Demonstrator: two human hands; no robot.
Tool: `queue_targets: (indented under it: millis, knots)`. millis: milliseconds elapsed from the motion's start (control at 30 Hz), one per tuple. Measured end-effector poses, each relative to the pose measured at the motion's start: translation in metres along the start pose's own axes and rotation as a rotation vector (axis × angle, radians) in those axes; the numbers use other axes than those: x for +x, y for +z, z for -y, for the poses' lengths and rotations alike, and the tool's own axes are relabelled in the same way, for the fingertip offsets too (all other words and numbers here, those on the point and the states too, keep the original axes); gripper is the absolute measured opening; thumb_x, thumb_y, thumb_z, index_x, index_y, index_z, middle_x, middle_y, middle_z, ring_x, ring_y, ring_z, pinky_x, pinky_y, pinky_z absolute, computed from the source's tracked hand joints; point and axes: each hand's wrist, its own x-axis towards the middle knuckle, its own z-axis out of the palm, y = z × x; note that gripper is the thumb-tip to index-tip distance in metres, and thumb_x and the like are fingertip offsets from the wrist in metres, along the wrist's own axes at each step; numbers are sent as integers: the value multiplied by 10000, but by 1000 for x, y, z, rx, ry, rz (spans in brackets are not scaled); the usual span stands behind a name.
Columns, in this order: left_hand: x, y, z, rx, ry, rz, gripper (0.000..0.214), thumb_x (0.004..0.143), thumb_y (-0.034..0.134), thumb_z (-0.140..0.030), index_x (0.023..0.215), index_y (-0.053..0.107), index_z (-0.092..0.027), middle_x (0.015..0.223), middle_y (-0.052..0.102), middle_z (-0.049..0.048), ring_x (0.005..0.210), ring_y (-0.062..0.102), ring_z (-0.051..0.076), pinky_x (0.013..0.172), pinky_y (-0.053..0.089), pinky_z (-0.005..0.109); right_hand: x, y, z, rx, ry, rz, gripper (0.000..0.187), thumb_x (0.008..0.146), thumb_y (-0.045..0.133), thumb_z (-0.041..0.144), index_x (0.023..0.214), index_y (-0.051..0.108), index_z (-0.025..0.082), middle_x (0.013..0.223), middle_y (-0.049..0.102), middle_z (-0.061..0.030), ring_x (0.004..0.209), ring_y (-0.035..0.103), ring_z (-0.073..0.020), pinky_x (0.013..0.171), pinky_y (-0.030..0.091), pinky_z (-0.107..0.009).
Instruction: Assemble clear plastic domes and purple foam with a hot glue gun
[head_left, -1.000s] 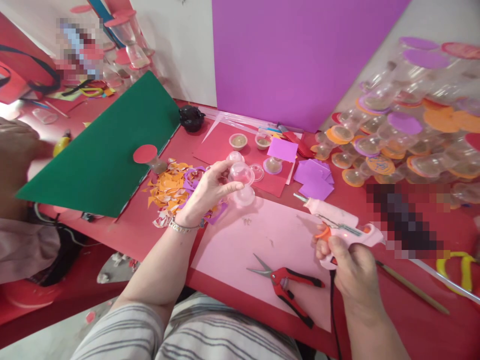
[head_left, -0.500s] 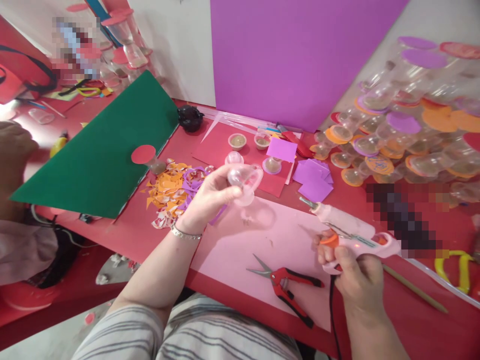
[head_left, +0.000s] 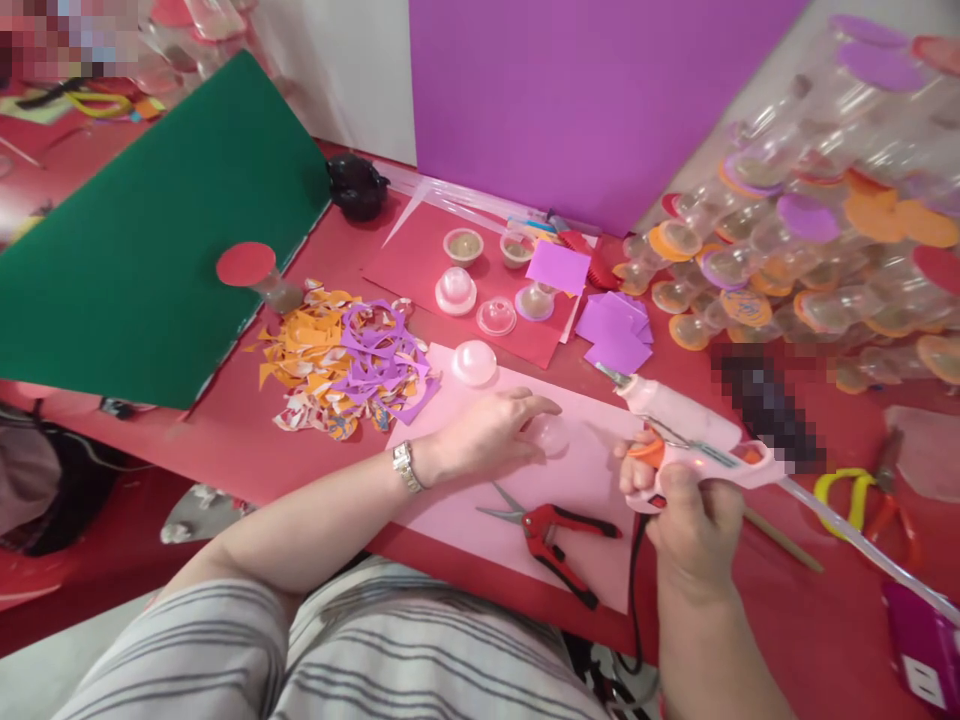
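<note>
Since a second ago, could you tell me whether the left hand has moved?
Yes. The left hand came down and right from beside the scraps onto the pink sheet, setting its cup near the scissors.

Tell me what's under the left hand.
A clear plastic dome sits on the pink sheet, partly covered by the left hand; anything beneath the palm is hidden.
</note>
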Motion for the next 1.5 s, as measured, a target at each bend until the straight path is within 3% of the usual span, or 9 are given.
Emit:
queue_targets:
  millis: [300,533,800,967,1100,1267,1500]
  knots:
    - [2,-3,4,158,45,34,89,884,610,-145,962,651,-157,937,652,35,791,619,135,707,483,246,1,-3,16,-138,-23,-41,397,897,688,517,683,604,194,579,567,9,510,575,-137,495,493,-274]
    - [3,2,9,207,66,34,149,869,653,-154,1016,635,-140,988,677,67,780,619,145,683,472,255,-4,-26,43,-530,-74,128,441,925,656,515,608,633,209,534,640,-19,473,611,-156,475,516,-276]
    - [4,4,10,212,82,25,127,896,659,-181,1000,614,-125,990,701,89,755,626,142,650,460,252,-18,-48,47,-987,-67,216,518,879,621,669,629,684,220,517,672,-27,421,635,-172,434,530,-258]
    - [5,1,6,241,41,79,141,910,661,-181,1020,618,-107,1026,706,118,784,648,164,624,437,270,-11,-41,59,-1027,-13,268,601,867,568,739,571,626,220,457,625,-19,355,582,-155,375,485,-248]
    - [6,2,7,244,64,58,156,890,681,-169,1023,619,-114,1017,711,115,794,658,164,616,419,263,-6,-41,63,-1037,32,302,586,861,583,730,581,631,218,479,649,-31,386,613,-169,381,499,-251]
    - [5,4,8,252,64,52,149,885,680,-168,1013,621,-120,990,712,103,772,667,169,572,386,272,-8,-46,61,-1100,0,320,577,875,586,701,550,621,226,466,642,-22,376,611,-160,393,495,-236]
    - [4,1,5,226,61,62,147,879,678,-156,1008,615,-123,1010,714,115,793,682,180,591,414,276,-3,-36,66,-1128,28,328,632,872,540,750,543,629,218,449,638,-27,354,609,-161,367,484,-223]
